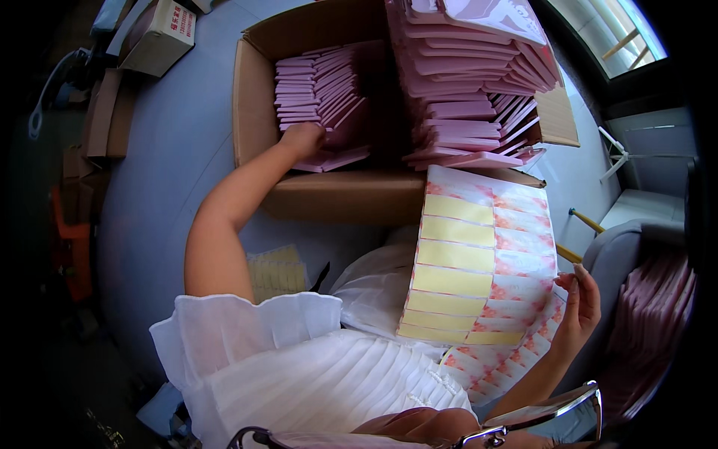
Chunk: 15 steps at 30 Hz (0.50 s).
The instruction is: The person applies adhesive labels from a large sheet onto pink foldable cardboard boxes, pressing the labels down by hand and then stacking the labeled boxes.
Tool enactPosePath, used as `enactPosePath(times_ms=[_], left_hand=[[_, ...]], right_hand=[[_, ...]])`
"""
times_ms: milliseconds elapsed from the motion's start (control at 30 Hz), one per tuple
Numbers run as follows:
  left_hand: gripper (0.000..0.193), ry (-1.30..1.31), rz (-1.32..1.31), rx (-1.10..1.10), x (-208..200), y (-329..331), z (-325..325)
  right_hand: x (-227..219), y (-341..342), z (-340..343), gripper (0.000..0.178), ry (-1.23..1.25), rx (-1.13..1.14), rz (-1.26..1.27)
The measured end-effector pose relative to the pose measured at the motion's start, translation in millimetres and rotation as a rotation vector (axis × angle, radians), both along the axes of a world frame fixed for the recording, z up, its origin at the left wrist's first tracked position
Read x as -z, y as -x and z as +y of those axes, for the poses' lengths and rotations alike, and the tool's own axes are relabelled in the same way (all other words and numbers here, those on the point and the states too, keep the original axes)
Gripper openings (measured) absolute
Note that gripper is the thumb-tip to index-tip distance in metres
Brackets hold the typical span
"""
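My left hand [303, 140] reaches into an open cardboard box [344, 196]. Its fingers curl against the near end of a row of flat pink packets [318, 86], closed on one of them. A sheet of labels [456, 258] leans on the box's near edge and over my lap. Its left column shows bare yellow backing, while white and red labels fill the right one. Beside the sheet's right edge is my right hand [582, 303], thumb and fingers pinched together. Whatever they hold is too small to make out. Another label sheet [486, 367] lies beneath.
Clear-wrapped pink packets [471, 56] are piled high on the box's right side. A yellow label sheet [278, 271] rests on the floor. At right, a grey chair [624, 258] stands next to more pink packets [654, 322]. Another carton [157, 37] sits far left.
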State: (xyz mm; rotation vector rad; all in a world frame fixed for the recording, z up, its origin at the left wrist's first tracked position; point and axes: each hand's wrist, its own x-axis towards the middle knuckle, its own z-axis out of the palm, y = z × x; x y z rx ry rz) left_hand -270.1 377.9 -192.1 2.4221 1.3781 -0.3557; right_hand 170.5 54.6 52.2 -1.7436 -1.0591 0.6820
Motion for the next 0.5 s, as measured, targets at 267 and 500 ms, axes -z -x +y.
enactPosePath(times_ms=[267, 500], left_hand=[[0.064, -0.449, -0.121, -0.051, 5.1, -9.2, -12.5], [0.061, -0.308, -0.076, -0.152, 14.9, -8.9, -7.3]], right_hand=[[2.0, -2.0, -1.1, 0.024, -0.009, 0.008, -0.001], [1.9, -2.7, -5.2, 0.024, -0.019, 0.023, 0.003]])
